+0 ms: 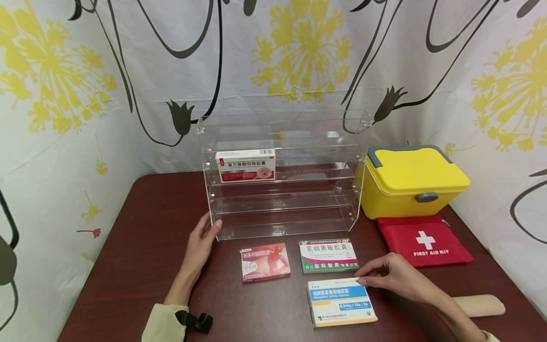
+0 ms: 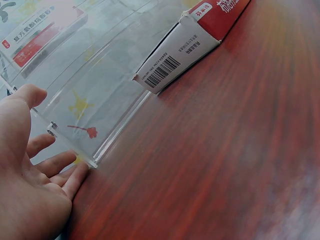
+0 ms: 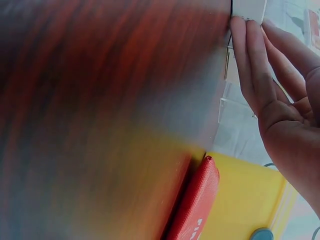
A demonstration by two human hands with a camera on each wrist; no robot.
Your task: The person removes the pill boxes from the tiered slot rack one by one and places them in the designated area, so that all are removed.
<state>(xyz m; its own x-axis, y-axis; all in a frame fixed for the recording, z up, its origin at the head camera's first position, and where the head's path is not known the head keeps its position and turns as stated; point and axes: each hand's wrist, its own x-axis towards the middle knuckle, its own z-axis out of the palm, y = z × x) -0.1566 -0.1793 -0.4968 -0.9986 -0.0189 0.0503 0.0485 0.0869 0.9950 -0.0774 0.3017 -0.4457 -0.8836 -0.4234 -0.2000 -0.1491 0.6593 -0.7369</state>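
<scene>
A clear acrylic display rack (image 1: 278, 209) stands at the table's middle. My left hand (image 1: 204, 237) holds its lower left side panel, thumb over the front edge and the other fingers outside. My right hand (image 1: 395, 275) pinches the far right corner of a white, blue and yellow capsule box (image 1: 342, 301), which lies face up; in the right wrist view the fingertips (image 3: 240, 27) meet the box's end. Behind that box lies a green, white and pink capsule box (image 1: 328, 255). A red ibuprofen capsule box (image 1: 265, 262) lies to its left, in front of the rack.
A white and red medicine box (image 1: 246, 166) stands on an upper left shelf of the rack. Right of the rack sits a yellow lidded case (image 1: 412, 183), with a red first aid pouch (image 1: 425, 240) before it. A beige rounded object (image 1: 478, 305) lies near my right forearm.
</scene>
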